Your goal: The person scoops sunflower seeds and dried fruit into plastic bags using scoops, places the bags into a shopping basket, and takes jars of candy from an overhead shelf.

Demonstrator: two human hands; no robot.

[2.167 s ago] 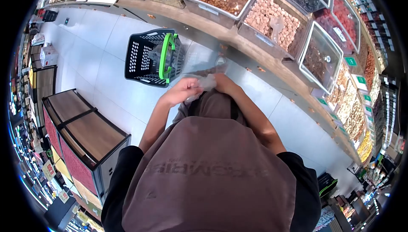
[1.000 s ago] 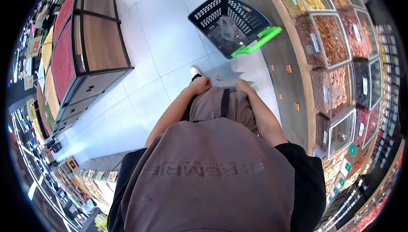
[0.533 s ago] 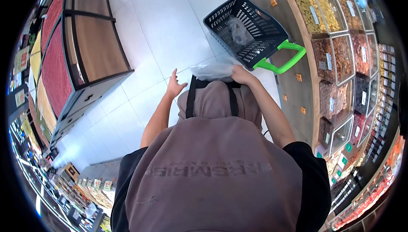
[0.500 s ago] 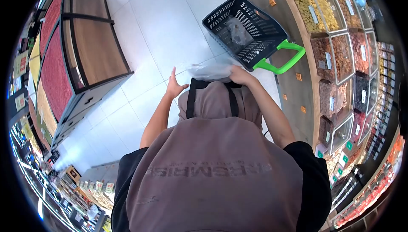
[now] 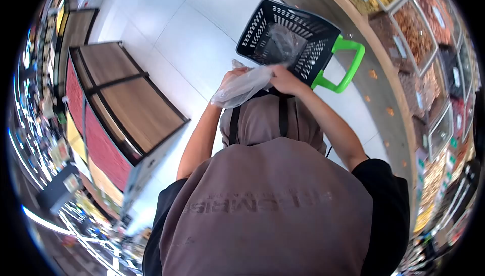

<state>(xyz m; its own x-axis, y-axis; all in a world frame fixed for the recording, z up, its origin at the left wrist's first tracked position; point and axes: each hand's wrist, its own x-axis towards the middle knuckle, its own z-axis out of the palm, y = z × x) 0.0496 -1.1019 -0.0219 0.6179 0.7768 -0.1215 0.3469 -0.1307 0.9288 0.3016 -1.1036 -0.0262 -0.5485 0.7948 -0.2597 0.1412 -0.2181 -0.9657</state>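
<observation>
A thin translucent plastic bag [image 5: 243,88] stretches between my two hands in front of the brown apron. My right hand [image 5: 284,79] is closed on the bag's right end, beside the near edge of the basket. My left hand [image 5: 234,76] is closed around the bag's left part, which partly covers its fingers. Just ahead on the tiled floor stands a black perforated shopping basket [image 5: 257,28] with a green handle [image 5: 355,66] tipped out to the right. Inside the basket lies another clear bag [image 5: 286,43]; its contents are too blurred to tell.
Along the right runs a wooden-edged counter [image 5: 399,104] with clear bins of dried goods [image 5: 415,33]. At the left stands a wood-panelled display stand [image 5: 141,109] with a black frame and red side. Pale floor tiles [image 5: 202,3] lie between them.
My left hand, open and apart from the bag half a second ago, has moved in and closed on it. The view has turned, shifting the display stand and bins.
</observation>
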